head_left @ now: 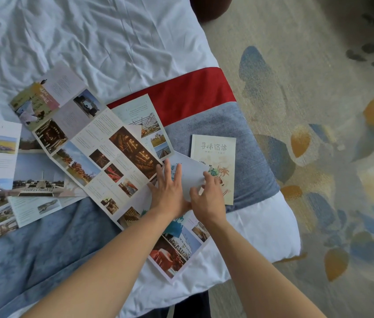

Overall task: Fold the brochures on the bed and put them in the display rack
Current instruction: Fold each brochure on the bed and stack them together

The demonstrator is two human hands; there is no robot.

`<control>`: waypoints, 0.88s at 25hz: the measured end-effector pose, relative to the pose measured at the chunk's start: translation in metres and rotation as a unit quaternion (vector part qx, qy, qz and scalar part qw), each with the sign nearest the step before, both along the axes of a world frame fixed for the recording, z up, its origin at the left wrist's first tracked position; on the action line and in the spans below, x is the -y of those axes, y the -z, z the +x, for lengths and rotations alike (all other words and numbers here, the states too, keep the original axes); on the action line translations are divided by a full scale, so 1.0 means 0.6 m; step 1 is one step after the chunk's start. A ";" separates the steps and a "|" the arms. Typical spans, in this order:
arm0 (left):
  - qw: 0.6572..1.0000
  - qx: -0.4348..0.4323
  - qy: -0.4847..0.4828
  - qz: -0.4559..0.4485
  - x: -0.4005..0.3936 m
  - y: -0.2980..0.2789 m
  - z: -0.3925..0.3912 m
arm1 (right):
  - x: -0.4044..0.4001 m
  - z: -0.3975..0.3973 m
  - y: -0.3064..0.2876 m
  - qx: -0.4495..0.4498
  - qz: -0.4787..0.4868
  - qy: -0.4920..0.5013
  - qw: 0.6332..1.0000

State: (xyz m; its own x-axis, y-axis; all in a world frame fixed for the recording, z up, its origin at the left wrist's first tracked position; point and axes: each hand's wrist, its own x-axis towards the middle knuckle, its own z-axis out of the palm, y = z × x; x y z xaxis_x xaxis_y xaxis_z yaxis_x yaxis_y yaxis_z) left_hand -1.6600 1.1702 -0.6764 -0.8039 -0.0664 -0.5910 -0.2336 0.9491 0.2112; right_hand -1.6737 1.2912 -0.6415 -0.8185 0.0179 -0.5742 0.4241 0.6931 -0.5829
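Note:
Several unfolded brochures lie on the bed. A long photo brochure point(94, 143) runs diagonally across the middle, and a wider one point(9, 180) lies at the left. Under my hands lies a partly folded brochure point(177, 246) whose pale top panel point(190, 173) is turned over. My left hand point(170, 191) presses flat on that panel with straight fingers. My right hand point(209, 196) pinches the panel's right edge. A folded brochure with a flower cover point(216, 152) lies just right of my hands. The display rack is out of view.
The bed has a crumpled white sheet point(89, 35) and a red and blue-grey runner point(193, 92) across its foot. The bed's right edge drops to a patterned carpet point(319, 157). A dark rounded object point(206, 8) stands at the top beside the bed.

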 end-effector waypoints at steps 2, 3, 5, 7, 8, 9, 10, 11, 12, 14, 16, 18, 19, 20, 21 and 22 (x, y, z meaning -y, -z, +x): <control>0.999 0.007 0.004 -0.035 0.010 0.004 -0.001 | 0.003 -0.003 0.005 0.004 -0.006 -0.007 1.000; 0.999 0.006 0.005 -0.048 0.018 0.005 0.000 | 0.004 -0.005 0.007 0.005 -0.011 -0.009 1.000; 0.999 0.005 -0.002 -0.053 0.026 0.006 0.007 | 0.003 -0.005 0.011 0.006 -0.015 -0.009 1.000; 0.998 0.002 0.001 -0.059 0.021 0.008 0.020 | 0.003 -0.004 0.014 0.008 -0.024 -0.003 1.000; 0.998 0.001 0.007 -0.065 0.015 0.010 0.029 | 0.004 -0.003 0.015 0.009 -0.032 0.000 0.999; 0.997 0.001 0.011 -0.070 0.009 0.013 0.038 | 0.004 -0.002 0.016 0.008 -0.041 0.002 0.999; 0.997 0.000 0.011 -0.073 0.005 0.017 0.046 | 0.005 -0.001 0.017 0.007 -0.046 0.002 0.999; 0.997 -0.001 0.010 -0.074 0.003 0.021 0.051 | 0.006 0.000 0.017 0.005 -0.049 0.000 0.999; 0.997 -0.005 0.009 -0.073 0.002 0.022 0.053 | 0.005 0.002 0.016 0.004 -0.044 -0.003 0.999; 0.998 -0.021 0.011 -0.061 0.009 0.018 0.050 | 0.002 0.004 0.016 0.001 -0.025 -0.004 1.000; 0.998 -0.044 0.018 -0.038 0.016 0.009 0.039 | -0.001 0.004 0.009 -0.004 -0.003 0.006 1.000; 0.998 -0.061 0.008 0.006 0.016 -0.007 0.023 | -0.003 0.003 0.001 0.003 -0.014 0.053 0.998; 0.997 -0.071 -0.007 0.032 0.013 -0.016 0.015 | -0.005 0.003 -0.003 0.017 -0.039 0.093 0.995; 0.994 -0.083 -0.028 0.059 0.010 -0.026 0.006 | -0.005 0.001 -0.007 0.036 -0.067 0.135 0.988; 0.990 -0.096 -0.052 0.086 0.006 -0.034 -0.003 | -0.005 -0.002 -0.010 0.053 -0.097 0.175 0.978; 0.985 -0.110 -0.074 0.108 0.002 -0.042 -0.011 | -0.005 -0.006 -0.012 0.063 -0.123 0.203 0.969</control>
State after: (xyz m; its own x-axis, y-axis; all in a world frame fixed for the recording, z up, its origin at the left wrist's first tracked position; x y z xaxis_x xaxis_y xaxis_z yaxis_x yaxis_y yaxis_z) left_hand -1.6668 1.1692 -0.6512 -0.9050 -0.0844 -0.4171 -0.2927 0.8349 0.4662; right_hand -1.6771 1.2939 -0.6344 -0.6952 0.1743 -0.6974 0.7120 0.3004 -0.6347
